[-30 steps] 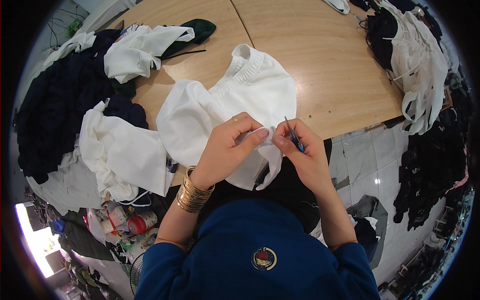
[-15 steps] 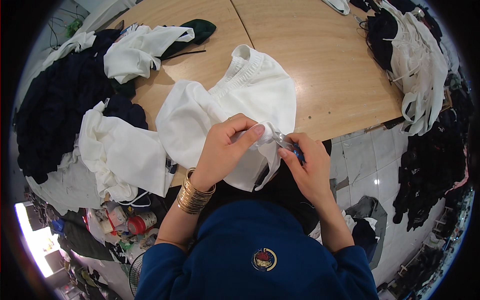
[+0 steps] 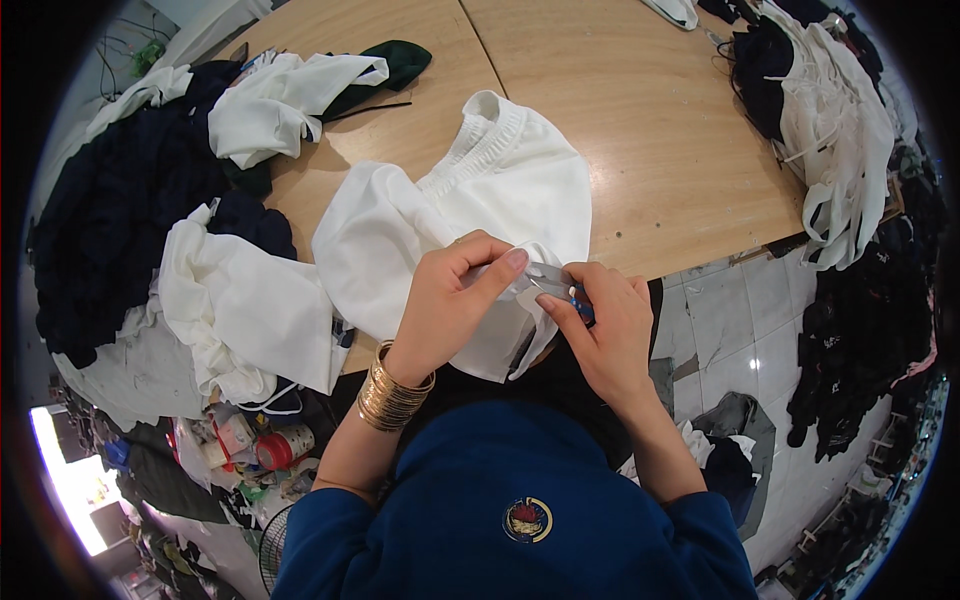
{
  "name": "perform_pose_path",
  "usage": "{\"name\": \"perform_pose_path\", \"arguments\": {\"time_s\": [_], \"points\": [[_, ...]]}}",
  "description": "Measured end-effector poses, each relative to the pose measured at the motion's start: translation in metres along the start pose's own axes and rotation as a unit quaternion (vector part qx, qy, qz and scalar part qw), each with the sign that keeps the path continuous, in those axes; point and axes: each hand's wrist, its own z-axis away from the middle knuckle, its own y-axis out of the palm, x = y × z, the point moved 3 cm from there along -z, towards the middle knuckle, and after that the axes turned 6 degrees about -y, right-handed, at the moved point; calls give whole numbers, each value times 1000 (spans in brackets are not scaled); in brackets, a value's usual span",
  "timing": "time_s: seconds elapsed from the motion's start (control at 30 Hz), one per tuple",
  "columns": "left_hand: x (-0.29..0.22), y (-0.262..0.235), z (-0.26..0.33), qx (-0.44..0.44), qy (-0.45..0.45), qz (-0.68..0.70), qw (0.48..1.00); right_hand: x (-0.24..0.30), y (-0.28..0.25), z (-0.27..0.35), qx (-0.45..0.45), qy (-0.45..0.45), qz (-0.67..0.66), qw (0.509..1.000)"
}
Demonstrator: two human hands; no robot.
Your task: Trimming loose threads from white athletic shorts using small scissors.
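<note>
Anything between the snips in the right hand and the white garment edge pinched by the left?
Nothing visible. The right hand holds the blue-handled thread snips right at the white garment edge, which the left hand pinches beside the blades.

Rumpled white garment (image 3: pixel 500 200) on table edge, blue-handled snips (image 3: pixel 560 285) against it

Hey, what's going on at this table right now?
A person in a blue top is working on a white garment at the edge of a wooden table. The left hand pinches a bit of the fabric, and the right hand holds small blue-handled snips against it. Heaps of white and dark clothes lie around.
</note>
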Motion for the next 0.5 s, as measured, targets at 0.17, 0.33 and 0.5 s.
{"name": "perform_pose_path", "arguments": {"time_s": [0.17, 0.33, 0.5], "points": [[-1, 1, 1, -1, -15, 8, 1000, 1, 1, 0, -10, -3, 10, 1000], [0, 1, 1, -4, -8, 20, 1000, 3, 2, 0, -13, 5, 10, 1000], [0, 1, 2, -15, 12, 10, 1000, 4, 2, 0, -22, 7, 7, 1000]]}}
